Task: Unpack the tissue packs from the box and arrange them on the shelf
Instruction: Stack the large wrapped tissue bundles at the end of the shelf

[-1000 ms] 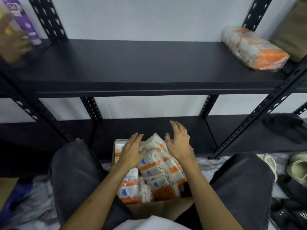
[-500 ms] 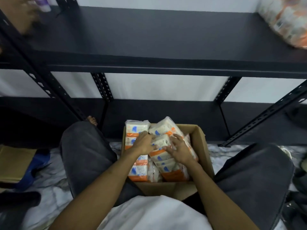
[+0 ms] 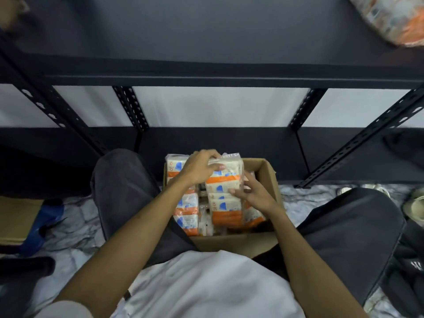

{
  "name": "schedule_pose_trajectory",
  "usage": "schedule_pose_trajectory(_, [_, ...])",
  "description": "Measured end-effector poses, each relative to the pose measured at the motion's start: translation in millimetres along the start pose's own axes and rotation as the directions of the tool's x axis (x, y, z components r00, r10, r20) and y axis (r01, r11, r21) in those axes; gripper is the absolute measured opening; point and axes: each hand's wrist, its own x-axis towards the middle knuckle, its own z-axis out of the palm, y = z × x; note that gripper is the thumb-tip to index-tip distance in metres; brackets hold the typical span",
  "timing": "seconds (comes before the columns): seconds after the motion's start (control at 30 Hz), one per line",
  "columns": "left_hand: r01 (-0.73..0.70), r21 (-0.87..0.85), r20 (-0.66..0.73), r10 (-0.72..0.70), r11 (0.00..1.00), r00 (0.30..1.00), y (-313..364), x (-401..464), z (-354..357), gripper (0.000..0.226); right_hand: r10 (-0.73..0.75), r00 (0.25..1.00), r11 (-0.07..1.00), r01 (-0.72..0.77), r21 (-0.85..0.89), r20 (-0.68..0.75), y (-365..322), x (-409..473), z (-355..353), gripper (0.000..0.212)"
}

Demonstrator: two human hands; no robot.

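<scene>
— Since the picture before, what has moved?

— Both hands have changed their place on the tissue bundle (image 3: 223, 191). Before, they lay low on the packs inside the box (image 3: 266, 177); now the bundle stands higher, with its top end above the box edge, and the view has come closer.

— How does the left hand (image 3: 199, 168) hold it?

— It lies over the top end of the bundle. Its fingers are curled around the clear plastic wrap there, and the thumb presses on the near face.

— And the right hand (image 3: 254, 193)?

— It is at the right side of the bundle, about the middle. The thumb touches the front face and the fingers bend around the side edge, so it grips too, but looser than the left.

— Where are the other packs?

— More tissue packs (image 3: 183, 203) stay in the box, left of and under the lifted bundle. The box sits on the floor between the person's knees. One pack (image 3: 394, 19) lies on the upper shelf (image 3: 206, 42), far right, blurred.
</scene>
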Motion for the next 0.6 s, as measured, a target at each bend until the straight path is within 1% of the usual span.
schedule_pose_trajectory(0.07, [-0.033,-0.079,-0.041,0.030,0.996,0.999,11,3,-9,0.036,-0.016,0.996,0.993,0.025,0.116,-0.084,-6,-4,3,0.056])
schedule_pose_trajectory(0.13, [-0.058,-0.216,-0.104,0.036,0.975,0.994,23,2,-15,0.050,-0.046,0.985,0.982,0.076,0.174,-0.167,-15,-5,-1,0.052])
schedule_pose_trajectory(0.23, [-0.083,-0.460,-0.204,-0.014,0.884,0.979,30,-7,-17,0.071,-0.115,0.958,0.954,0.181,0.241,-0.261,-31,-10,-8,0.048])
schedule_pose_trajectory(0.27, [-0.079,-0.508,-0.199,-0.028,0.858,0.980,30,-12,-16,0.079,-0.139,0.950,0.938,0.216,0.269,-0.279,-37,-12,-10,0.046])
schedule_pose_trajectory(0.3, [-0.052,-0.544,-0.157,-0.040,0.838,0.987,30,-18,-14,0.082,-0.156,0.943,0.917,0.249,0.310,-0.295,-44,-16,-10,0.044])
schedule_pose_trajectory(0.33, [-0.023,-0.572,-0.093,-0.037,0.820,0.995,35,-24,-11,0.080,-0.175,0.936,0.899,0.278,0.339,-0.305,-52,-21,-9,0.042])
schedule_pose_trajectory(0.37, [-0.008,-0.596,-0.037,-0.017,0.803,0.999,41,-30,-7,0.071,-0.202,0.931,0.887,0.305,0.346,-0.303,-60,-26,-6,0.041])
schedule_pose_trajectory(0.4, [-0.016,-0.613,-0.017,0.007,0.790,1.000,49,-34,-4,0.061,-0.228,0.929,0.889,0.321,0.326,-0.292,-68,-31,-3,0.041])
schedule_pose_trajectory(0.47, [-0.081,-0.644,-0.073,0.044,0.761,0.996,67,-39,-3,0.047,-0.287,0.922,0.900,0.352,0.258,-0.258,-84,-43,4,0.044])
schedule_pose_trajectory(0.53, [-0.131,-0.651,-0.135,0.056,0.748,0.989,83,-40,-10,0.045,-0.358,0.900,0.891,0.409,0.196,-0.250,-100,-57,7,0.046])
schedule_pose_trajectory(0.6, [-0.175,-0.641,-0.161,0.092,0.747,0.983,98,-42,-19,0.045,-0.458,0.850,0.859,0.498,0.116,-0.262,-118,-69,6,0.047])
